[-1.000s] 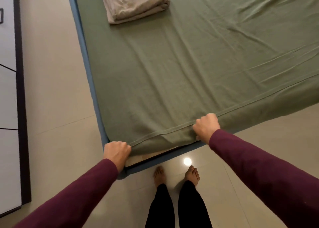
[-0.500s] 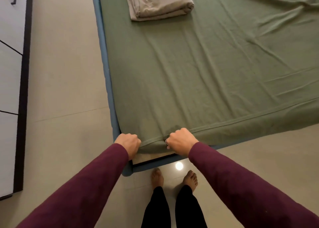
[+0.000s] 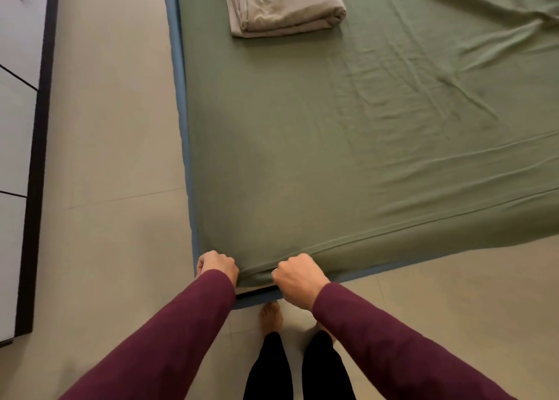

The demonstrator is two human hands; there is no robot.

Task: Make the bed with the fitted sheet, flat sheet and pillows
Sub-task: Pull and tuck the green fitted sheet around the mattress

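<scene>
A person in maroon sleeves and black trousers stands barefoot on the pale tiled floor [image 3: 115,163] at the near corner of a low bed, seen from the head camera; both arms reach forward and down to the mattress edge; the left hand [image 3: 217,267] is curled into a fist at the very corner, its fingers clamped on the green fitted sheet [image 3: 302,163] where the fabric wraps over the side; the right hand [image 3: 298,280], a ring visible on one finger, is likewise closed on the sheet's hem just beside the left, the two fists close together but not touching; below them a dark gap and the blue bed frame [image 3: 181,97] show under the sheet's lower edge; the sheet lies spread over the mattress, smooth near the corner and creased in long wrinkles toward the right and far side; a stitched seam runs along the near edge; farther up, near the left edge of the bed, a folded grey flat sheet [image 3: 284,6] rests on top of the green fabric, well apart from both hands; at the far left stands a white cabinet [image 3: 15,127] with dark trim and a dark handle.
</scene>
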